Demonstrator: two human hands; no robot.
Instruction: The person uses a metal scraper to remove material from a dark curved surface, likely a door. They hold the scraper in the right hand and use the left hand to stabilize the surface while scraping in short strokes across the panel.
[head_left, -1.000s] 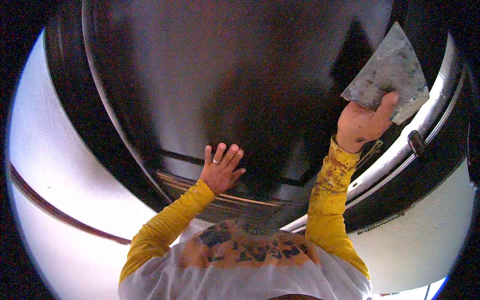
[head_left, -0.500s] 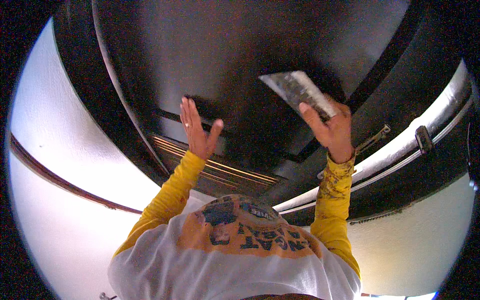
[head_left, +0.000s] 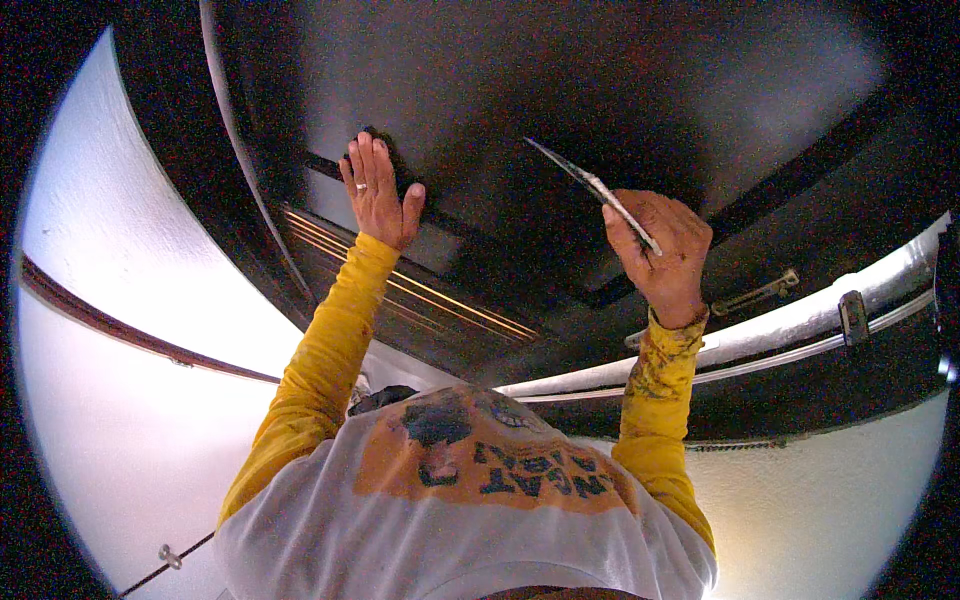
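Note:
My left hand lies flat against a large dark glossy panel, with its thumb held apart from the fingers. A ring shows on one finger, and nothing is held in this hand. On the right, my right hand is closed on a thin, flat grey scraper blade. The blade is seen nearly edge-on, with its pointed far corner toward the upper left. Whether the blade touches the panel cannot be told. Both forearms are in yellow sleeves, the right cuff dark-stained.
Gold-coloured parallel strips cross the panel below my left hand. A metal handle sits to the right, beside a bright silvery edge with a dark clip. A white wall with a brown trim strip stands at left.
My left hand has moved up and slightly left. The scraper blade in my right hand has turned from showing its broad face to nearly edge-on. The view has shifted a little.

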